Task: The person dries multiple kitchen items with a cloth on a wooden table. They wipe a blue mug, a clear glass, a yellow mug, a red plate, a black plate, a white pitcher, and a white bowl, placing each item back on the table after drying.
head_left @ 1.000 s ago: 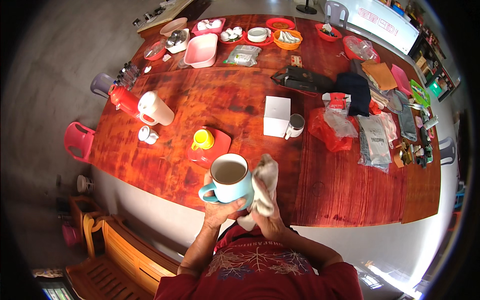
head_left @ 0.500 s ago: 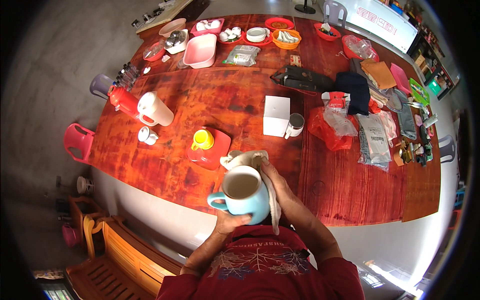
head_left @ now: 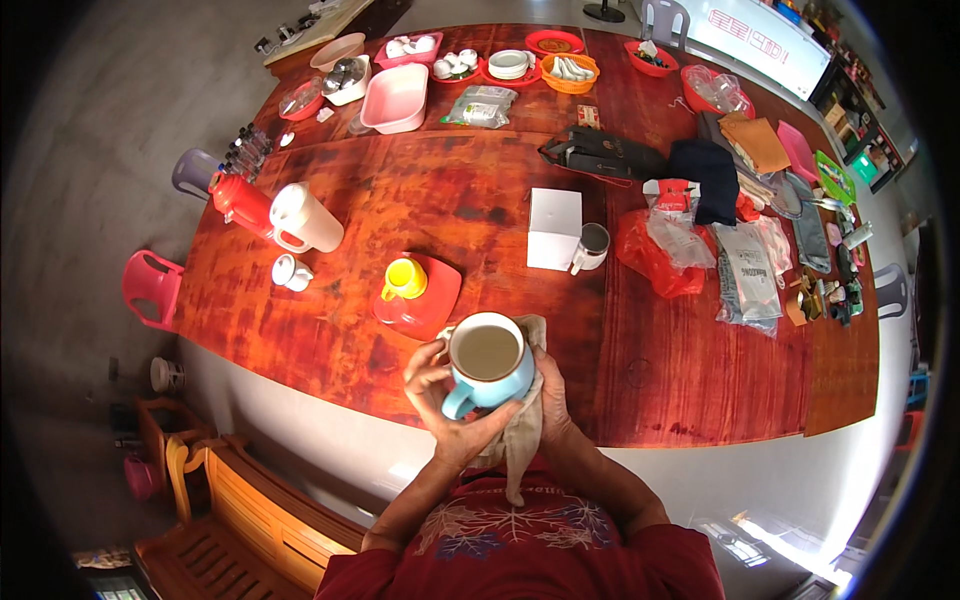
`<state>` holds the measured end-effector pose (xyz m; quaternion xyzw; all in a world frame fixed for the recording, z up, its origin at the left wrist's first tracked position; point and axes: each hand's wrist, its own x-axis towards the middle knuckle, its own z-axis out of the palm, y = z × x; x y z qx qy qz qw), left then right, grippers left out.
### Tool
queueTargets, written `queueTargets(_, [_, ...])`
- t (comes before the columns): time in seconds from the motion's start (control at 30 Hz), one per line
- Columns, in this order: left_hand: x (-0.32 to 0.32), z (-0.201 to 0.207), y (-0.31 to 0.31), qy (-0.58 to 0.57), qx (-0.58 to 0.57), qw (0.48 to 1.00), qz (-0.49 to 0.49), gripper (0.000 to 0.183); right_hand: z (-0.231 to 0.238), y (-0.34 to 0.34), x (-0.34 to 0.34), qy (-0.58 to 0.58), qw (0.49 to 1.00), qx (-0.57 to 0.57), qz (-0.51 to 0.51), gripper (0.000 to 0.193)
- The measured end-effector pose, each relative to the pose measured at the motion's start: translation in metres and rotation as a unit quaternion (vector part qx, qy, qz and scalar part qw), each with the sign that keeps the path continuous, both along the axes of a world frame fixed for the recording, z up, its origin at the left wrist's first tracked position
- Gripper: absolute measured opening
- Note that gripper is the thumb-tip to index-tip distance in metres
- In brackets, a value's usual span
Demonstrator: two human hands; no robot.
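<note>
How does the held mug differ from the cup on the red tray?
The mug is light blue outside; the cup is yellow. The mug is held between the left hand and right hand; the cup sits on the red tray. The mug has a cloth against it; the cup has none. Both have a handle.

The light-blue, round-bodied mug (head_left: pixel 507 388) looks like glazed ceramic, smooth and softly glossy, while the beige, creased cloth (head_left: pixel 522 452) against it is matt and slightly rough. From here I see the broad reddish-brown wooden tabletop (head_left: pixel 690 395) shine like varnish over dark, mottled patches. The small yellow cup (head_left: pixel 405 279) and square red plate (head_left: pixel 442 300) look smooth and shiny. The white, square-edged box (head_left: pixel 555 215) seems matt card; the red, crumpled bag (head_left: pixel 645 265) is thin, glossy plastic. The orange-brown, slatted bench (head_left: pixel 250 492) is polished wood.
</note>
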<state>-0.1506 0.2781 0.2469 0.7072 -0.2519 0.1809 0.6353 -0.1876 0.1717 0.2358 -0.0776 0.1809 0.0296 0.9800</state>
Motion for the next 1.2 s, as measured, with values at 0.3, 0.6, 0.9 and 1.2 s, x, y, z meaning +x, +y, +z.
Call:
queueTargets(0.3, [0.019,0.04,0.048,0.464,0.054,0.841,-0.274,0.03,-0.023,-0.018,0.017,-0.035,0.999,-0.034,0.018,0.058])
queueTargets(0.6, [0.026,-0.009,0.043,0.49,-0.048,0.84,-0.229,0.027,-0.06,-0.008,0.041,0.051,0.93,-0.35,-0.098,0.04])
queueTargets(0.9, [0.035,-0.092,0.024,0.458,-0.073,0.861,-0.209,0.021,-0.069,0.031,0.033,0.037,0.656,-0.741,-0.14,0.04])
queueTargets(1.2, [0.051,-0.175,0.009,0.572,-0.012,0.813,-0.11,0.027,-0.078,-0.016,0.022,0.033,0.921,-0.359,0.144,0.027])
